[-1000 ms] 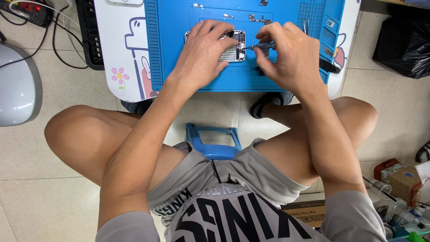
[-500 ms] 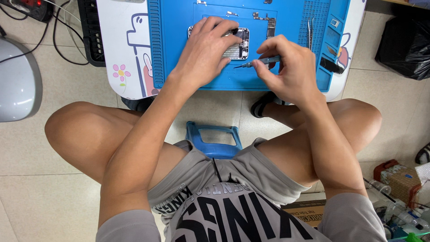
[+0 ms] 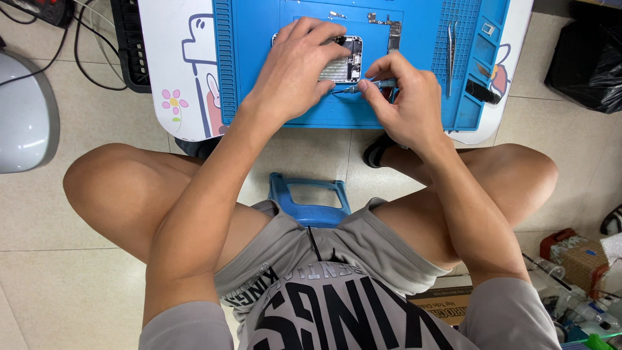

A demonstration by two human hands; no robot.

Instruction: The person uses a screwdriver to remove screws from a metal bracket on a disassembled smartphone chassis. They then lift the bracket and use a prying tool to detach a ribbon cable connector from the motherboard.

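An opened phone with its insides showing lies on a blue work mat. My left hand rests on top of it, fingers spread over its left part, holding it down. My right hand sits just to the right, pinching a thin screwdriver whose tip points left at the phone's lower edge. A small circuit board lies on the mat above my right hand.
Tweezers and small tools lie in the mat's right trays. The mat sits on a low white table. A blue stool shows between my knees. Cables left, a black bag right, boxes lower right.
The view has shifted so the mat sits lower in frame. My right hand has drawn the screwdriver slightly down and right, to the phone's lower edge. My left hand keeps pressing the phone.
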